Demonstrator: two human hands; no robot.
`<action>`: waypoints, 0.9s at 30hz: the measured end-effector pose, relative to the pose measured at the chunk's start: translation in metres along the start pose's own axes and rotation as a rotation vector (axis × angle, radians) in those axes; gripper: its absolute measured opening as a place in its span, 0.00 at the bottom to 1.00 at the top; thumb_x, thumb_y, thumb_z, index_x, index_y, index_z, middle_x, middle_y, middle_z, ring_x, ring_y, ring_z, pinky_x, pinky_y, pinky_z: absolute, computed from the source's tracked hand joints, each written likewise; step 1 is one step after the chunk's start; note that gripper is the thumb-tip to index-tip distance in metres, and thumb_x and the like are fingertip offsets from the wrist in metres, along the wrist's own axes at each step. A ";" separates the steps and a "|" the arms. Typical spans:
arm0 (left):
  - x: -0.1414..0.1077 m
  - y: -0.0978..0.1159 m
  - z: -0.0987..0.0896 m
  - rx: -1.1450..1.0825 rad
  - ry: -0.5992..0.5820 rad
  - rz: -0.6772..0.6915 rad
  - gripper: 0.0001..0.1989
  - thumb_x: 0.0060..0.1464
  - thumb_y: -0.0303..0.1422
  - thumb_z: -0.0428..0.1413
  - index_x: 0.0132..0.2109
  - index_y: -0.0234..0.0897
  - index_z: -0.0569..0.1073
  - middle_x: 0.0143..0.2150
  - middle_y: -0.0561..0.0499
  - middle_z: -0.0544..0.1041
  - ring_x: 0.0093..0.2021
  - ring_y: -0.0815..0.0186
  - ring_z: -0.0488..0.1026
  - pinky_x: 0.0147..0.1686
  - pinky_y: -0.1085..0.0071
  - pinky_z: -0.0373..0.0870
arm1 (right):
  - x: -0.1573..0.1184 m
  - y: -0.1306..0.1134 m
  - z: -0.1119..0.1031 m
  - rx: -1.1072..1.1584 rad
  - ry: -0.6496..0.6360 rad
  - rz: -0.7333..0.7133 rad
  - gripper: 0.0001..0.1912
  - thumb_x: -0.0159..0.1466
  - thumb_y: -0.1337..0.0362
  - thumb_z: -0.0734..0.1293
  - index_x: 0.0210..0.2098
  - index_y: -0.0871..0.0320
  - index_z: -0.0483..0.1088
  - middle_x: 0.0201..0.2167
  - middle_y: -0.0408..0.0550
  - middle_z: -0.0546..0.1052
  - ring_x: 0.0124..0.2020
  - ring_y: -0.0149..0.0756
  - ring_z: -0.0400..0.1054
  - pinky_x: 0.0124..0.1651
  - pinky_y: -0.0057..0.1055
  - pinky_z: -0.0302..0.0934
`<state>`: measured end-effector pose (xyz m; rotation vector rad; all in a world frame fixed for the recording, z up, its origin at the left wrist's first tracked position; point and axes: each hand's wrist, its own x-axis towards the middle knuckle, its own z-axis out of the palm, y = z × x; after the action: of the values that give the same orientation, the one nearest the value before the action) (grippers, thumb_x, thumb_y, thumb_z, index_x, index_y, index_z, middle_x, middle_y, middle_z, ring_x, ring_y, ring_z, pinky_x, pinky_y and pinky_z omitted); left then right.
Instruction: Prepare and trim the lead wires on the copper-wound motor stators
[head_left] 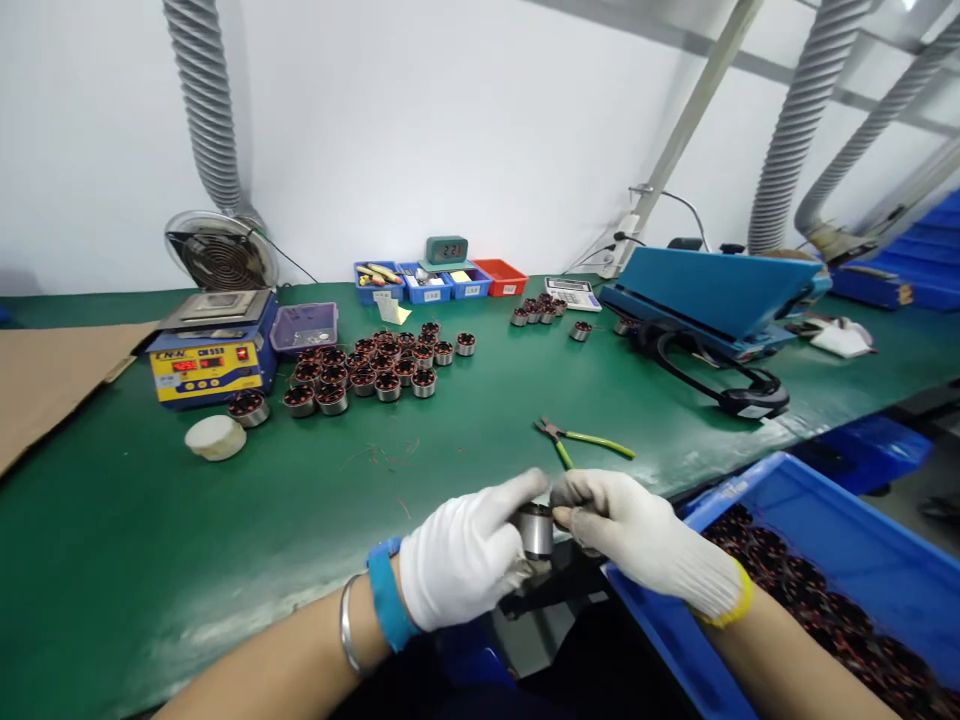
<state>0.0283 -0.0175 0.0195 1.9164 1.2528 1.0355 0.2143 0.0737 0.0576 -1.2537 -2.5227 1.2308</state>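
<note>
A motor stator (537,532) with a shiny metal ring sits between my hands, just off the front edge of the green workbench. My left hand (469,550), in a white glove, is closed around its left side and underside. At the stator's upper right, the gloved fingers of my right hand (637,525) are pinched together; anything as thin as a wire between them is too small to make out. Green-handled cutting pliers (559,434) lie with jaws parted on the bench just beyond my hands.
Several stators (388,385) stand grouped on the bench (315,530). A blue crate (780,480) of stators is at my right. Farther back are a soldering pot unit (214,360), a round white pad (215,437), small blue bins (427,290) and a black headset strap (735,395).
</note>
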 end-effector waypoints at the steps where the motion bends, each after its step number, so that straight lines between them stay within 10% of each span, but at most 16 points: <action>1: 0.001 -0.003 0.001 -0.124 0.045 -0.107 0.17 0.47 0.45 0.60 0.36 0.36 0.71 0.63 0.38 0.62 0.59 0.51 0.66 0.58 0.55 0.64 | -0.002 -0.004 -0.003 -0.125 0.036 -0.015 0.11 0.60 0.58 0.58 0.30 0.59 0.66 0.24 0.45 0.70 0.26 0.31 0.61 0.28 0.27 0.54; 4: 0.009 -0.013 -0.003 -0.508 0.073 -0.423 0.37 0.39 0.63 0.57 0.43 0.34 0.71 0.55 0.35 0.68 0.52 0.50 0.71 0.45 0.54 0.73 | -0.007 -0.018 -0.004 -0.417 0.136 -0.087 0.11 0.60 0.60 0.56 0.29 0.57 0.66 0.28 0.48 0.72 0.30 0.36 0.65 0.33 0.32 0.56; 7: 0.016 -0.021 -0.011 -0.790 -0.374 -0.606 0.44 0.41 0.70 0.46 0.39 0.29 0.71 0.35 0.37 0.74 0.32 0.55 0.75 0.24 0.61 0.72 | -0.008 -0.029 -0.001 -0.568 0.137 -0.185 0.12 0.60 0.60 0.54 0.29 0.56 0.66 0.28 0.48 0.72 0.29 0.38 0.65 0.33 0.33 0.55; 9: 0.017 -0.021 -0.015 -0.919 -0.500 -0.641 0.39 0.36 0.64 0.57 0.39 0.30 0.68 0.33 0.42 0.73 0.26 0.61 0.74 0.21 0.67 0.69 | -0.008 -0.031 0.000 -0.606 0.113 -0.181 0.12 0.60 0.60 0.54 0.28 0.55 0.65 0.28 0.48 0.72 0.29 0.39 0.65 0.32 0.33 0.54; 13: 0.015 -0.008 -0.018 -1.024 -0.061 -0.454 0.35 0.33 0.40 0.71 0.47 0.35 0.65 0.39 0.47 0.72 0.34 0.66 0.73 0.28 0.74 0.68 | -0.010 -0.031 -0.005 -0.520 0.115 -0.091 0.13 0.60 0.57 0.55 0.28 0.56 0.65 0.28 0.49 0.71 0.29 0.38 0.65 0.31 0.33 0.55; 16: 0.014 0.002 -0.020 -1.156 0.106 -0.390 0.32 0.37 0.43 0.69 0.47 0.30 0.70 0.39 0.46 0.71 0.35 0.69 0.69 0.36 0.72 0.68 | -0.010 -0.031 -0.013 -0.322 -0.041 -0.085 0.13 0.62 0.56 0.56 0.28 0.57 0.64 0.25 0.46 0.69 0.27 0.34 0.62 0.30 0.29 0.55; 19: 0.013 0.002 -0.021 -1.075 0.090 -0.484 0.35 0.38 0.43 0.68 0.50 0.29 0.68 0.41 0.45 0.70 0.34 0.69 0.68 0.32 0.72 0.67 | -0.010 -0.035 -0.019 -0.301 -0.141 -0.111 0.11 0.63 0.59 0.57 0.28 0.57 0.63 0.25 0.44 0.68 0.26 0.32 0.60 0.29 0.27 0.53; 24: 0.011 -0.009 -0.023 -0.778 -0.429 -0.341 0.20 0.39 0.32 0.64 0.42 0.32 0.71 0.31 0.55 0.67 0.30 0.73 0.64 0.32 0.75 0.64 | -0.008 -0.040 -0.017 -0.546 -0.193 -0.204 0.06 0.60 0.65 0.58 0.29 0.57 0.65 0.29 0.45 0.70 0.29 0.33 0.62 0.31 0.28 0.51; 27: 0.010 -0.008 -0.023 -0.290 -0.352 -0.321 0.23 0.33 0.40 0.68 0.37 0.34 0.72 0.34 0.53 0.69 0.31 0.70 0.64 0.32 0.73 0.65 | -0.006 -0.040 -0.012 -0.776 -0.139 -0.269 0.10 0.62 0.64 0.55 0.31 0.57 0.67 0.32 0.48 0.71 0.28 0.36 0.62 0.30 0.30 0.47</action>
<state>0.0073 -0.0034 0.0275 1.5322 1.0930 0.6392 0.1970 0.0636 0.0946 -0.8597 -3.2722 0.2743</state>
